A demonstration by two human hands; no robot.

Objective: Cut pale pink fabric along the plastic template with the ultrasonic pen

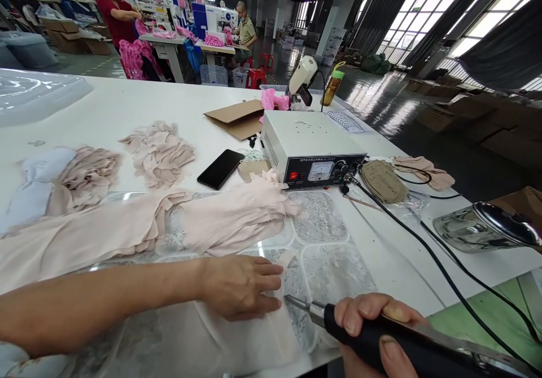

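Note:
My left hand lies palm down on a thin, pale beige piece of fabric, its fingers stretched out toward the right edge. A corded ultrasonic hand tool with a black handle and slim metal tip is gripped in my right hand. The tip points left and is at the fabric's edge, close to my left fingertips; whether it touches is hard to tell. Under the fabric lies a clear plastic sheet with rounded square shapes. Just beyond my left hand, a stack of beige fabric pieces rests on it.
A control box with a lit red switch stands behind, its black cable running to the right. Around it are a phone, cardboard, fabric piles and a shiny metal canister. Two people work at sewing machines beyond.

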